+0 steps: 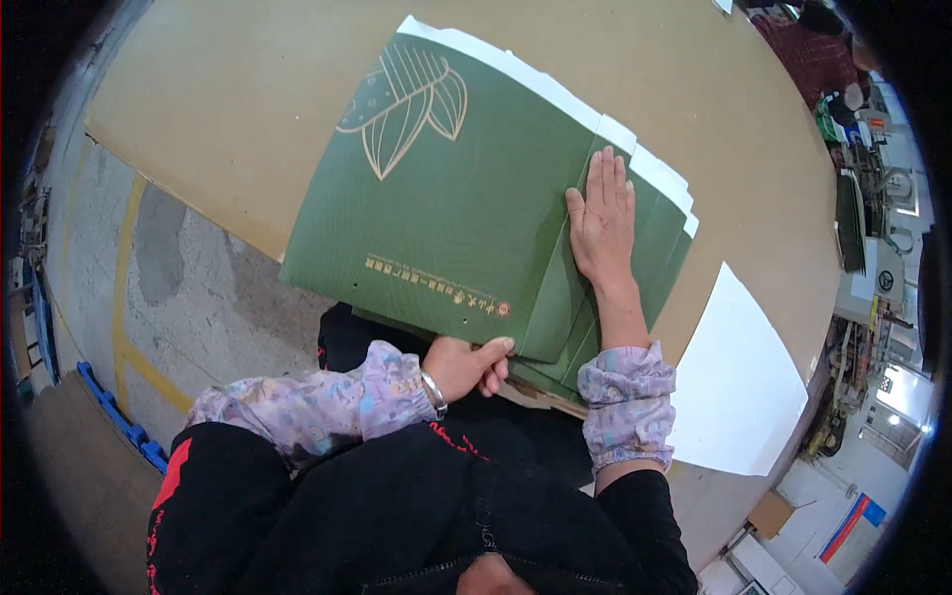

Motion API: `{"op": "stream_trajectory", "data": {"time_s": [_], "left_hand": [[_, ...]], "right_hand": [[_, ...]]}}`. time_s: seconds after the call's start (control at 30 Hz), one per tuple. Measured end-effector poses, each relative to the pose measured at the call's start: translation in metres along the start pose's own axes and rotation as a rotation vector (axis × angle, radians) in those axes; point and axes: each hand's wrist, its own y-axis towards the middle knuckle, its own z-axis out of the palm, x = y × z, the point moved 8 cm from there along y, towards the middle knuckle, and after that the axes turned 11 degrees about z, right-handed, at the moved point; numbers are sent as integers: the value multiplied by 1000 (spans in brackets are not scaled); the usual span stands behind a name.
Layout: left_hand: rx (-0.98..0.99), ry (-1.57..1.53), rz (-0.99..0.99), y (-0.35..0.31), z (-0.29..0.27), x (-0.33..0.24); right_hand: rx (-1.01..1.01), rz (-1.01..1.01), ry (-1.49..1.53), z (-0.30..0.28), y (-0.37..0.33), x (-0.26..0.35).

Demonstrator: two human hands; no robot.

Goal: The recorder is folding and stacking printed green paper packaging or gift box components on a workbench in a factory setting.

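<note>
A flat green paper bag with gold leaf line art, gold lettering and white edges lies tilted on a tan table. More green bags fan out from under it on the right. My right hand lies flat on the bag's right side, fingers stretched toward the white far edge. At the near edge, my left hand is closed, thumb against the edge and fingers curled below. The fingers partly hide what lies between them. Both forearms wear patterned sleeve covers.
A white sheet lies on the table to the right. Beyond the table's left edge is a concrete floor with a yellow line. A person in dark red is at the far right, near dark stacked items.
</note>
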Motion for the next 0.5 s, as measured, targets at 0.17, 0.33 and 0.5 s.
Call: {"op": "stream_trajectory", "data": {"time_s": [0.17,0.33,0.5], "left_hand": [[12,-22,-34,-5,-3,2],[21,9,1,-1,-2,2],[-9,47,15,7,1,-1]], "right_hand": [[19,-29,15,0,12,3],[-109,-5,-36,14,96,-23],[-231,47,-40,13,104,-20]]}}
